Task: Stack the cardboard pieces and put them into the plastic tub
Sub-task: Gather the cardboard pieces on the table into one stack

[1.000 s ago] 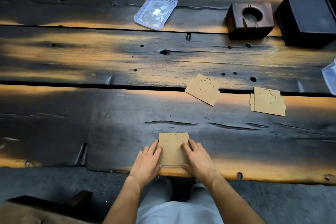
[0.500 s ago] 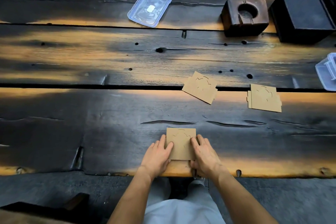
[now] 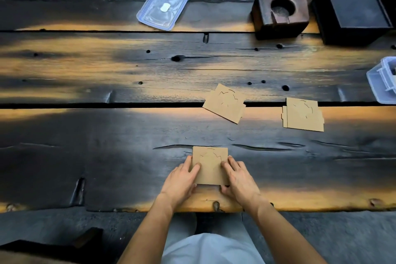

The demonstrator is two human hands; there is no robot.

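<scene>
A charred, dark-and-amber plank bench [image 3: 85, 146] fills your view. At lower centre, your left hand [image 3: 182, 180] and right hand [image 3: 239, 178] pinch the side edges of a tan cardboard stack [image 3: 211, 164], square, flat, scored with curved cut lines. Two more cardboard pieces lie flat: one tilted [image 3: 225, 103] at centre right, one [image 3: 303, 114] further right. The clear plastic tub [image 3: 382, 80] sits at the right edge, its lid [image 3: 164, 6] at upper centre.

A dark, charred plank counter [image 3: 107, 156] with amber streaks, knot holes and long cracks fills the view; grey floor [image 3: 342, 238] lies below its near edge.
</scene>
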